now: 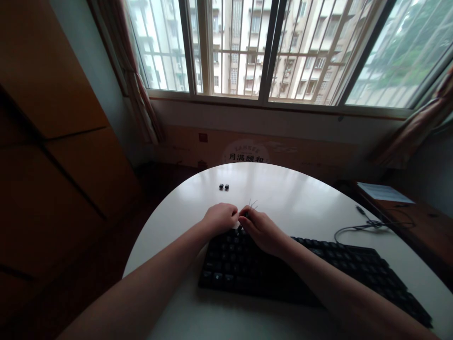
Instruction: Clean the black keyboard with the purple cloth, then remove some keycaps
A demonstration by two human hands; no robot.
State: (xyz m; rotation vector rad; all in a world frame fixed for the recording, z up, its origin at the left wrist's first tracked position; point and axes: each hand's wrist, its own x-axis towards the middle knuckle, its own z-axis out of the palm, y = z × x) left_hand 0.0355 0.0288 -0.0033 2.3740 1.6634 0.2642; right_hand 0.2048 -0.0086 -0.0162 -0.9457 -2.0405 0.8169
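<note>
A black keyboard [237, 269] lies on the white round table, partly covered by my right forearm. Over its upper left corner my two hands meet, almost touching. My right hand [260, 229] is closed around a wire keycap puller [252, 205], whose thin wires stick up past the fingers; its handle is mostly hidden. Just left of it, my left hand [221, 217] is curled shut at the keyboard's back edge, and what its fingers hold, if anything, is hidden. Two small black keycaps [224, 187] sit side by side on the table beyond my hands.
The white table [170, 226] has a curved far edge. A dark cable [354, 228] runs off its right side toward a brown wooden surface [421, 217] with a paper sheet [384, 192] on it. Wooden cabinets [71, 189] stand at left, and a barred window [265, 52] is ahead.
</note>
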